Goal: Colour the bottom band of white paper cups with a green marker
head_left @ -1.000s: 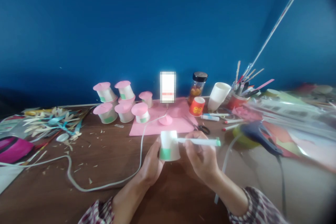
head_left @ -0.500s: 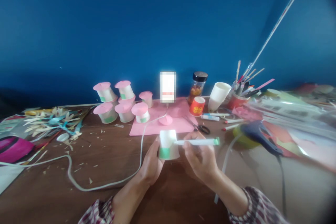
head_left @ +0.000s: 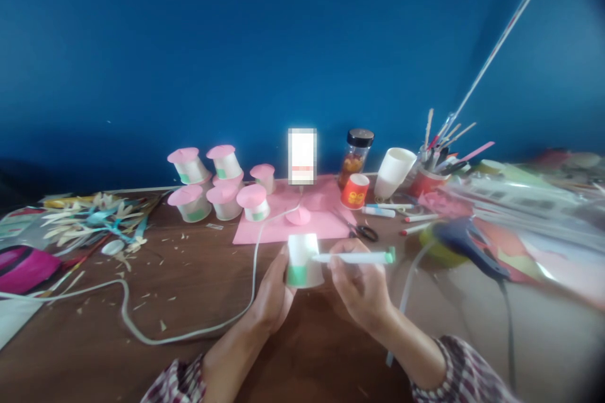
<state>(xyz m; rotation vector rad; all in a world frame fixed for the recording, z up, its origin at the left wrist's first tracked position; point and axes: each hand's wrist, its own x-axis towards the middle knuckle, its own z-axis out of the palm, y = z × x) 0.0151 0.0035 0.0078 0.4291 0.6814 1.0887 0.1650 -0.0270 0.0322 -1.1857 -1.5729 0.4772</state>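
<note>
My left hand [head_left: 276, 296] holds a small white paper cup [head_left: 305, 252], turned upside down, with a green patch low on its side. In my right hand [head_left: 362, 289] is a marker pen [head_left: 359, 257], white with a green end, lying level and pointing left. Its tip is at the cup's right side; whether it touches cannot be made out. Behind the cup a pink paper disc [head_left: 297, 216] lies on a pink sheet [head_left: 250, 234]. Several similar cups with pink paper tops [head_left: 189, 203] stand at the back left, some stacked in two tiers.
Black-handled scissors [head_left: 366, 233], a red paper cup [head_left: 355, 192], a dark-lidded jar [head_left: 359, 145] and a tall white cup [head_left: 394, 173] stand or lie behind my right hand. A glue gun [head_left: 472, 245] rests at right. A white cable [head_left: 189, 335] curves across the left side.
The green end of the marker pen has dipped very slightly. Both hands and the cup are otherwise in nearly the same place.
</note>
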